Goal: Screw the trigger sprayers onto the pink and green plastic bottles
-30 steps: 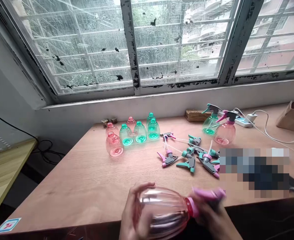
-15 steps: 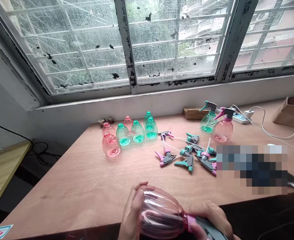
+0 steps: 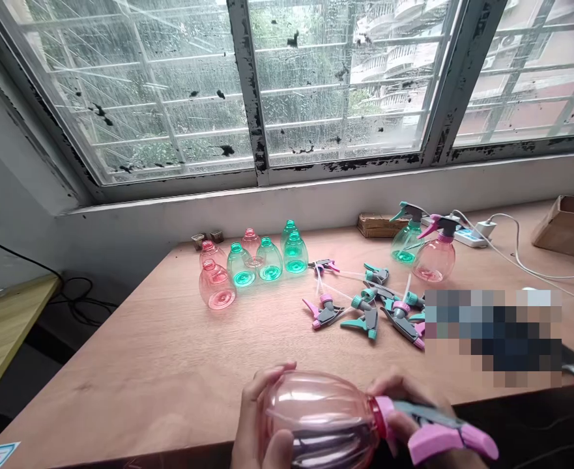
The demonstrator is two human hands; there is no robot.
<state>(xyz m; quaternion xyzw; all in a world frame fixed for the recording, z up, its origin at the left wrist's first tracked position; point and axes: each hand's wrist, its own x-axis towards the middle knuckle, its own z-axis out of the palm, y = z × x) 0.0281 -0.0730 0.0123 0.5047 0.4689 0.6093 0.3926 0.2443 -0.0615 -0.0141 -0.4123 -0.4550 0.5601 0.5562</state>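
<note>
My left hand (image 3: 257, 423) wraps round the base of a clear pink spray bottle (image 3: 320, 420) that lies sideways at the table's near edge. My right hand (image 3: 404, 407) is closed round the bottle's neck and its pink and grey trigger head (image 3: 438, 433), which points right. Further back on the wooden table (image 3: 169, 352) stands a cluster of several empty pink and green bottles (image 3: 247, 267). A loose pile of trigger heads (image 3: 369, 303) lies right of the middle. Two finished bottles, one green (image 3: 406, 234) and one pink (image 3: 436, 251), stand at the back right.
A power strip (image 3: 467, 234) with white cables lies behind the finished bottles. A cardboard box (image 3: 567, 225) sits at the far right. A small woven box (image 3: 379, 225) rests by the window wall. A blurred patch covers the right part of the table. A yellow bench (image 3: 3, 326) stands left.
The trigger head has turned on the bottle's neck, from blurred and upright to pointing right with its pink lever low. Both hands have stayed on the bottle.
</note>
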